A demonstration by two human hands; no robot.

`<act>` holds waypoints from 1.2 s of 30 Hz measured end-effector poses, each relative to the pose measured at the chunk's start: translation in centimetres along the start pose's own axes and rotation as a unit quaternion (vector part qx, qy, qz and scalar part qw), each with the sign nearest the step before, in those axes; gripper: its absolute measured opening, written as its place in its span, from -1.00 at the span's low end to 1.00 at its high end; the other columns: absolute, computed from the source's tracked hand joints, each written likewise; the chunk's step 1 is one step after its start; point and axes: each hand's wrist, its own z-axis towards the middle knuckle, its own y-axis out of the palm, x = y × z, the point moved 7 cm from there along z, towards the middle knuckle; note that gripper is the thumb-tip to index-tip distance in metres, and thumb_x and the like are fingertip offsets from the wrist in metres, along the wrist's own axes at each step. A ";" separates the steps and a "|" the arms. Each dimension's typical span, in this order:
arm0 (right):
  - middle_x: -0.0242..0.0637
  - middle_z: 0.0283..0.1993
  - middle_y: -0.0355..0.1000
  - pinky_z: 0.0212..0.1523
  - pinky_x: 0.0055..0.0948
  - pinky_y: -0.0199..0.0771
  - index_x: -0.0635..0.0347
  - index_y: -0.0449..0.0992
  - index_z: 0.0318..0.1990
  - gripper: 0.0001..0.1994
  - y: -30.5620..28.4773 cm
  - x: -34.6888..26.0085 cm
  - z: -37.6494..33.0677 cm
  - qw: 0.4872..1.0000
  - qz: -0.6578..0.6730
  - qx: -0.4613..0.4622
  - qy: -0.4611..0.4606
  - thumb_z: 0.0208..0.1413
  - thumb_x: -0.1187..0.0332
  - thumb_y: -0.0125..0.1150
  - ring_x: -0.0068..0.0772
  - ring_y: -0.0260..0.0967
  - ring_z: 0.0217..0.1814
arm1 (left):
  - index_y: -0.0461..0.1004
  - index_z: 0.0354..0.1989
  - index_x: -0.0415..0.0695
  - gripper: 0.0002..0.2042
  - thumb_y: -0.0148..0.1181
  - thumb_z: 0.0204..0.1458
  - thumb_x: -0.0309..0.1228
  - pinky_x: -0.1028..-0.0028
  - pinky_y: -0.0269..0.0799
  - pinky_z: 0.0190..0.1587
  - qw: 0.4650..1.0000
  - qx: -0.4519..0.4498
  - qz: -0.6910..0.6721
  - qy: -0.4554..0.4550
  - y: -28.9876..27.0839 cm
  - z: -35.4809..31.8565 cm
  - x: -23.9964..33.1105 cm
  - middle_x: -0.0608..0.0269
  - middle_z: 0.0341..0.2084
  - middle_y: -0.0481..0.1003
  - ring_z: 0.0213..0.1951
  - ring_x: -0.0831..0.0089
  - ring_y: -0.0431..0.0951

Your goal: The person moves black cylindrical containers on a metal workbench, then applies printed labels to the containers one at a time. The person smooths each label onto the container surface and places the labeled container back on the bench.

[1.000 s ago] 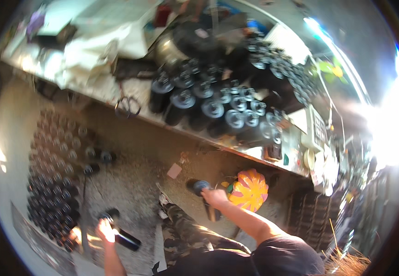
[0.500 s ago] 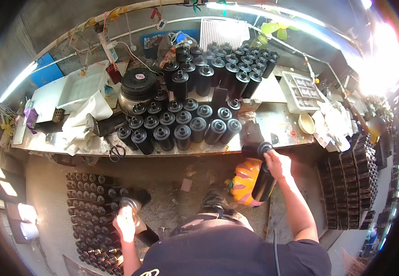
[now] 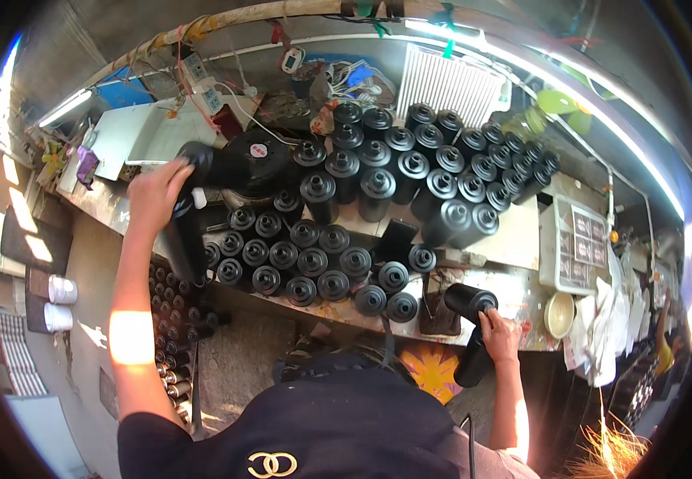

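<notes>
My left hand (image 3: 158, 191) is raised at the bench's left part, fingers closed round the necks of black cylinders. One cylinder (image 3: 181, 251) hangs down below it; another dark cylinder end (image 3: 220, 168) points right, in front of the round black-lidded pot (image 3: 259, 164). At the bench's front right, my right hand (image 3: 502, 334) grips two more black cylinders by their necked ends. One of these cylinders (image 3: 465, 300) points left over the bench edge, the other (image 3: 473, 364) hangs downward. Between my hands, several like cylinders (image 3: 311, 262) stand upright in rows on the bench.
More upright cylinders (image 3: 378, 185) crowd the bench's rear. A white tray (image 3: 553, 255) and a beige bowl (image 3: 560, 314) lie at right. Racked cylinders (image 3: 172, 307) stand on the floor at lower left. An orange-and-purple patterned object (image 3: 434, 372) sits below the bench edge.
My left hand has risen from beside the floor rows up to the bench's left part, carrying its cylinders. My right hand keeps its cylinders, now at the bench's front edge. The view has shifted.
</notes>
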 end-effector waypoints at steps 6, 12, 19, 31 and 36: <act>-0.18 -0.70 0.33 -0.54 -0.12 0.31 0.06 0.37 -0.52 -0.77 -0.3 0.1 2.8 0.999 -0.019 0.016 -0.023 0.05 0.24 0.25 -0.03 0.36 -0.60 | 0.58 -0.29 0.02 -0.73 0.09 0.08 -0.08 0.13 0.42 -0.26 0.988 -0.131 0.011 0.082 11.9 14.2 1.3 0.12 -0.43 0.56 -0.30 0.04 0.54; -0.15 -0.70 0.31 -0.57 -0.17 0.30 0.08 0.38 -0.54 -0.77 -1.9 0.0 0.9 0.998 -0.006 0.011 0.055 0.03 0.26 0.29 -0.08 0.35 -0.62 | 0.56 -0.34 -0.06 -0.73 0.08 0.06 -0.13 0.16 0.42 -0.27 0.952 -0.219 -0.015 0.214 24.8 22.0 4.7 0.14 -0.43 0.55 -0.29 0.06 0.53; -0.22 -0.72 0.29 -0.59 -0.19 0.30 0.09 0.35 -0.56 -0.76 -3.2 0.4 0.1 0.995 -0.032 -0.009 0.095 -0.01 0.26 0.29 -0.11 0.33 -0.64 | 0.58 -0.38 -0.08 -0.82 0.21 -0.06 -0.25 0.17 0.40 -0.27 0.890 -0.345 -0.094 0.282 35.0 24.1 7.6 0.08 -0.44 0.54 -0.30 0.04 0.54; -0.18 -0.68 0.31 -0.55 -0.16 0.31 0.10 0.33 -0.55 -0.74 -5.4 2.4 7.4 0.997 -0.053 0.028 0.046 0.04 0.26 0.26 -0.07 0.37 -0.59 | 0.58 -0.15 -0.09 -0.73 0.22 0.01 -0.25 0.31 0.44 -0.13 0.888 -0.375 -0.159 0.212 36.4 23.5 6.0 0.06 -0.25 0.58 -0.16 0.12 0.57; -0.21 -0.68 0.33 -0.49 -0.20 0.33 0.10 0.36 -0.53 -0.77 -8.1 -2.1 11.7 0.999 -0.031 0.009 -0.030 0.03 0.27 0.25 -0.10 0.36 -0.57 | 0.58 -0.11 -0.04 -0.70 0.17 0.04 -0.18 0.29 0.44 -0.14 0.899 -0.365 -0.097 0.223 34.7 23.1 6.7 0.12 -0.22 0.59 -0.16 0.11 0.57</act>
